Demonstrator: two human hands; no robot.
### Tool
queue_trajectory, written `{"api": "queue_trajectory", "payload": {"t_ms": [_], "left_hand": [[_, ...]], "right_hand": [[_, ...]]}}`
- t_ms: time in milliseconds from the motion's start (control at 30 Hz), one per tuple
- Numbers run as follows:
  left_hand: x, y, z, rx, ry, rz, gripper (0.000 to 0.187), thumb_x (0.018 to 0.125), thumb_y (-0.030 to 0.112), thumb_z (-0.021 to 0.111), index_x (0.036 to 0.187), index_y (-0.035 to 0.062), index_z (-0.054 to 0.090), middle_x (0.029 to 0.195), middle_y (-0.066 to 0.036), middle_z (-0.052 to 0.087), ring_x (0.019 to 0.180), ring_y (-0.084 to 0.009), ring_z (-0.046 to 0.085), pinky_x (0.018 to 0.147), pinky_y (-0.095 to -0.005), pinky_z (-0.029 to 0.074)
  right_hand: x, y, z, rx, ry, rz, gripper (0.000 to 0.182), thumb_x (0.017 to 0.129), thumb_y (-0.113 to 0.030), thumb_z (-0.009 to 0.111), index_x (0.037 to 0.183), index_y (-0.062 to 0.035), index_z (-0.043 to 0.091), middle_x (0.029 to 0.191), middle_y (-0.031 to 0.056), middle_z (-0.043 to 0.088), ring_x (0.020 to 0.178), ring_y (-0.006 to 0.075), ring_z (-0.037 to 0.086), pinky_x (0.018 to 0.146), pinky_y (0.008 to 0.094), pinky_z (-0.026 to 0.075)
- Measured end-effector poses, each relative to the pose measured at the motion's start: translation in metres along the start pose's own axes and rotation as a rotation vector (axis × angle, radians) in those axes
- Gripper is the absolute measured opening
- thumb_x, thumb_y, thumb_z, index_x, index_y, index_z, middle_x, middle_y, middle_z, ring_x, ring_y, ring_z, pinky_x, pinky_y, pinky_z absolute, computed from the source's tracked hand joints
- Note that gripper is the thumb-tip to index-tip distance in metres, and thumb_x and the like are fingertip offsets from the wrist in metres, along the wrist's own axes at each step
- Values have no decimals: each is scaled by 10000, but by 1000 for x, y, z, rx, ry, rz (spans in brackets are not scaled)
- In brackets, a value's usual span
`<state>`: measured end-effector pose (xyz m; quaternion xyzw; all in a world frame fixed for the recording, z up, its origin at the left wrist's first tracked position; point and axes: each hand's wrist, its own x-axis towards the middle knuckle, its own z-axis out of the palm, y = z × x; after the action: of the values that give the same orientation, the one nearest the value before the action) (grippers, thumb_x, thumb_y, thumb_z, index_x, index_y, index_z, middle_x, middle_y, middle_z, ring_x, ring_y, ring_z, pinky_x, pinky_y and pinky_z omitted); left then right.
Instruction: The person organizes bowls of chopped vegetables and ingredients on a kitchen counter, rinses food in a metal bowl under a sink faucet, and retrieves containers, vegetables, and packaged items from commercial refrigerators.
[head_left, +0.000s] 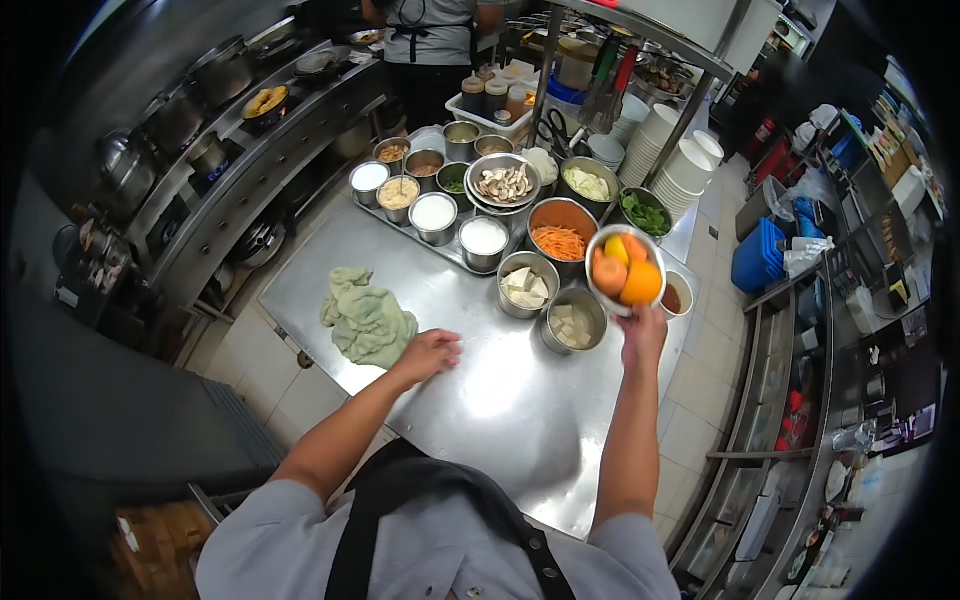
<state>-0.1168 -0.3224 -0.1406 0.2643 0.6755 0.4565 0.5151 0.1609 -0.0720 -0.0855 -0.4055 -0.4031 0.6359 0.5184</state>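
Observation:
My right hand (643, 338) grips the rim of a small metal bowl (622, 307) at its near side. In it lie orange and yellow rounded pieces (641, 283) that look like fruit or vegetables. The bowl is held up over the right end of the containers, beside a tub of shredded carrot (558, 241) and a cup of brown sauce (678, 294). My left hand (432, 355) rests at the steel table (490, 380) with loosely bent fingers and nothing visible in them. A crumpled green cloth (366, 317) lies just left of it.
Metal tubs crowd the table's back, among them white blocks (526, 288), pale chunks (572, 328), sliced mushrooms (503, 184) and leafy greens (645, 214). Stacked white bowls (690, 170) stand at the back right. A stove (250, 135) runs along the left; a person (432, 50) stands behind.

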Motion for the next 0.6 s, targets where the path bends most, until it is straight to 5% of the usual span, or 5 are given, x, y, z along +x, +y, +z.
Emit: {"api": "queue_trajectory", "payload": {"t_ms": [133, 333, 600], "left_hand": [[-62, -34, -68, -117, 281, -19, 321, 876, 155, 602, 1167, 32, 548, 979, -63, 652, 789, -132, 628, 643, -247, 489], [-177, -113, -130, -231, 805, -148, 249, 902, 152, 545, 1110, 15, 541, 911, -81, 645, 711, -139, 627, 579, -259, 486], [-253, -179, -108, -307, 996, -306, 221, 919, 182, 534, 1085, 38, 552, 897, -61, 645, 669, -121, 627, 547, -247, 479]], "right_hand": [[107, 8, 54, 19, -110, 4, 193, 837, -88, 508, 993, 26, 525, 885, 129, 617, 653, 222, 633, 545, 305, 557], [217, 41, 118, -26, -7, 180, 247, 815, -91, 471, 1029, 27, 508, 846, 134, 609, 669, 251, 636, 554, 347, 548], [261, 60, 124, -111, -20, 342, 263, 883, -139, 477, 1107, -1, 481, 820, 136, 599, 671, 247, 640, 524, 331, 535]]}}
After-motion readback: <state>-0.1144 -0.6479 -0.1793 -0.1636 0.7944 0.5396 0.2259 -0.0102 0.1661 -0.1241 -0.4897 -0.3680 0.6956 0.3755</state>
